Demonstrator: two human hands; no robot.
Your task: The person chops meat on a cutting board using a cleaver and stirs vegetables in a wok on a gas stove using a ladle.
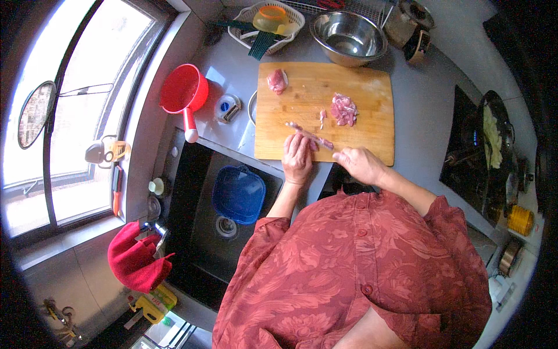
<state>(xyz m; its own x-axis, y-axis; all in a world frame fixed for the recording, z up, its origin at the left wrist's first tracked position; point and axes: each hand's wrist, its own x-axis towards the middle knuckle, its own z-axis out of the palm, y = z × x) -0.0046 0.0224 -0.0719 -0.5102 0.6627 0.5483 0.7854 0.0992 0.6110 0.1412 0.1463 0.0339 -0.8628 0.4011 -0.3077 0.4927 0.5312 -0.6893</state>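
My right hand point(358, 165) is closed around the handle end of a knife point(310, 134), whose narrow blade points up and left over the wooden cutting board point(370, 87). Beside the blade, my left hand point(298, 158) presses its fingertips on raw meat point(313, 145) near the board's front edge. My fingers partly hide that meat. A pile of cut raw meat point(344, 110) lies right of the board's middle, with a small strip point(322, 118) left of it. One larger piece of raw meat point(277, 81) rests at the upper left of the board.
Behind the board stand a steel bowl point(348, 41) and a white basket point(292, 24). A red dipper point(187, 91) is at left. The sink holds a blue basin point(239, 194). At far right, a wok point(495, 135) with pale green food sits on the stove.
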